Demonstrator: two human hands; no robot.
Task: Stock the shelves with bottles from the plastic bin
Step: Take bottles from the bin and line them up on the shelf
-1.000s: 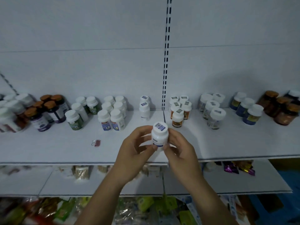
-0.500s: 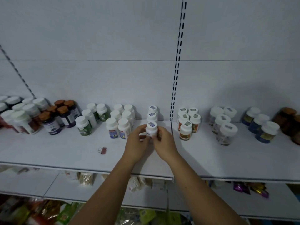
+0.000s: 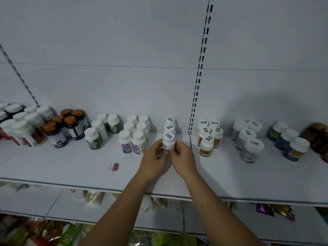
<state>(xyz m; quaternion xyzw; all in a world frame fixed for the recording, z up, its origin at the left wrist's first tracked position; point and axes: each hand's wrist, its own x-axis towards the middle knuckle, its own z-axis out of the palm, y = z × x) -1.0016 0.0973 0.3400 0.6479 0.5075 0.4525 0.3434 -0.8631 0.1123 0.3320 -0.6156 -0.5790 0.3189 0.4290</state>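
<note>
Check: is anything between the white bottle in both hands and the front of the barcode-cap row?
Nothing visible. The white bottle, gripped by left hand and right hand, stands directly in front of the two matching bottles. The binder clip lies apart, to the left on the shelf. The hands hide its base.

Lower part of white bottle (image 3: 169, 141) covered by left hand (image 3: 153, 161) and right hand (image 3: 183, 161), its base unseen, label print too small to read, brown jars (image 3: 317, 135) cut by right edge, lower-shelf packets (image 3: 92, 198) blurred, partly hidden under shelf (image 3: 71, 167).
</note>
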